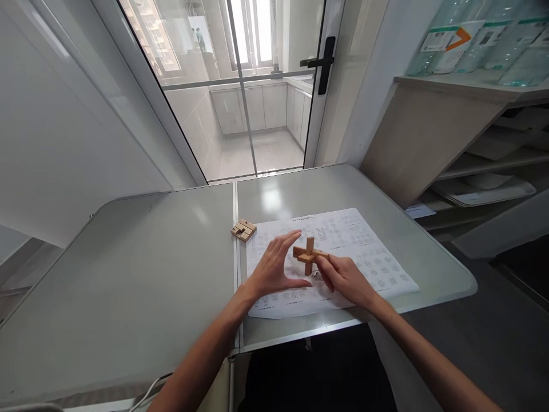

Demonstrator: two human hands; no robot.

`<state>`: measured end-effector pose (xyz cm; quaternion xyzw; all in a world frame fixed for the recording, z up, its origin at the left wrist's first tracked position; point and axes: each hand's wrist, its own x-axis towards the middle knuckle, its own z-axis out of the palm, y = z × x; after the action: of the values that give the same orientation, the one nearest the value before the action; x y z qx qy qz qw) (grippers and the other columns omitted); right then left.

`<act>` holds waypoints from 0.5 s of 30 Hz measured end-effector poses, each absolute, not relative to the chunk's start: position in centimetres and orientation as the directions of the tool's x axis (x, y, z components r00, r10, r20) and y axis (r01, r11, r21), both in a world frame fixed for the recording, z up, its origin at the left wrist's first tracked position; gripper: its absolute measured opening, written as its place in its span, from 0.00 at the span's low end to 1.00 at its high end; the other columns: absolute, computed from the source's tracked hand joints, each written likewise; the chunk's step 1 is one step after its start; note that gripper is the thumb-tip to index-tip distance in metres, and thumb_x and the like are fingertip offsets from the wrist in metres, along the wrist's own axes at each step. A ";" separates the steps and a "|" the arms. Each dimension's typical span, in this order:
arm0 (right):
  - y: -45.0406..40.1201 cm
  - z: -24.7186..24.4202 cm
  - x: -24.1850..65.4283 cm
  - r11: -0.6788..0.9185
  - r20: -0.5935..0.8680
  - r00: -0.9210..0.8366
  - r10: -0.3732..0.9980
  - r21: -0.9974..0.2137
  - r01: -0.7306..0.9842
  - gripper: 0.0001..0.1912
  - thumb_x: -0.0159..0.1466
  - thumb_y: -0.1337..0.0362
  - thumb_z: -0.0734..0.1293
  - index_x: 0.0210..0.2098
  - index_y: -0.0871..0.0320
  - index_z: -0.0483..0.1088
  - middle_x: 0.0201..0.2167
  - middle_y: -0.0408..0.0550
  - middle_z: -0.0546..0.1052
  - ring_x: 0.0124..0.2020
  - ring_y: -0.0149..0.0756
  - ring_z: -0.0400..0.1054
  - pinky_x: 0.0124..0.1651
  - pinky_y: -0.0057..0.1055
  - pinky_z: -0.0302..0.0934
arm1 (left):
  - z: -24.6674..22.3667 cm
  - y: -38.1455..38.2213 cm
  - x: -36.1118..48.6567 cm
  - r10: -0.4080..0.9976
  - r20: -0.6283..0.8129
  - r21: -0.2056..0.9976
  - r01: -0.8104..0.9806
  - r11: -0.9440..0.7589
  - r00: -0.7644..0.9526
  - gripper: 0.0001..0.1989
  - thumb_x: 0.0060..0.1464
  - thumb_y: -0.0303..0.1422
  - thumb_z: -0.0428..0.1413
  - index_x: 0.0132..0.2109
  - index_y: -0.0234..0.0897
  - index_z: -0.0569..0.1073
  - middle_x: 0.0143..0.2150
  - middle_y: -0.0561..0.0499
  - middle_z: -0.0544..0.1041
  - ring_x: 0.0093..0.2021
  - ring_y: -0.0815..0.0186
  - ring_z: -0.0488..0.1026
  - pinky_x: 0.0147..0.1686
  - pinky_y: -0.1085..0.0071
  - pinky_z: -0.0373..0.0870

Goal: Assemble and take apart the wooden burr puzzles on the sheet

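A wooden interlocking puzzle [309, 252], shaped like a cross of small bars, is held above a printed sheet [364, 240]. My right hand [343, 276] pinches the end of one bar between thumb and fingers. To the left of the puzzle, my left hand [278, 268] has its thumb and fingers spread wide in a C shape around that side, apparently not touching it. The sheet bears rows of small line drawings and some text too small to read. Near its upper left corner lies a flat square wooden puzzle [243, 229] with a dark gap in its middle.
The grey folding table [128, 286] has a metal seam [235, 252] down its middle. Beyond it stands a glass door [257, 97] with a black handle [326, 64]. At right, a wooden shelf unit [441, 120] carries large clear bottles [472, 46]. A white cable [148, 395] hangs below the near edge.
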<state>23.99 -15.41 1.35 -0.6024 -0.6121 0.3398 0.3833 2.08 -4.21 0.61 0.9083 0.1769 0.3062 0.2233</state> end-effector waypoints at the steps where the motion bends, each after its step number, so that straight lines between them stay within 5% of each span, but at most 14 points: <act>1: -15.7 1.4 23.6 0.059 0.059 -0.015 0.998 -0.888 0.455 0.30 0.79 0.44 0.54 0.27 0.51 0.67 0.17 0.42 0.72 0.20 0.38 0.68 0.33 0.36 0.63 | 0.6 -4.4 2.2 0.442 0.469 0.520 0.166 -0.838 0.764 0.62 0.49 0.52 0.75 0.79 0.50 0.48 0.76 0.37 0.65 0.75 0.44 0.65 0.71 0.43 0.67; 10: -16.8 0.3 22.4 0.008 -0.011 -0.079 0.997 -0.971 0.241 0.30 0.79 0.40 0.54 0.30 0.52 0.65 0.20 0.41 0.71 0.23 0.37 0.66 0.34 0.36 0.63 | 1.1 -4.9 2.5 0.468 0.407 0.631 0.129 -0.765 0.785 0.47 0.52 0.46 0.74 0.73 0.49 0.62 0.69 0.43 0.75 0.65 0.49 0.74 0.66 0.50 0.71; 15: -17.3 -0.1 22.4 -0.040 -0.040 -0.006 0.999 -0.994 0.098 0.22 0.78 0.41 0.59 0.39 0.52 0.67 0.23 0.39 0.71 0.24 0.36 0.66 0.34 0.35 0.64 | 0.7 -5.0 2.8 0.467 0.404 0.648 0.114 -0.753 0.787 0.48 0.48 0.49 0.76 0.70 0.47 0.65 0.64 0.42 0.78 0.61 0.49 0.77 0.65 0.51 0.72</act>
<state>22.40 -17.28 -0.07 -0.5318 -0.5158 0.4868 0.4628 2.85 -5.03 0.69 0.8924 0.1626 0.2833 0.3113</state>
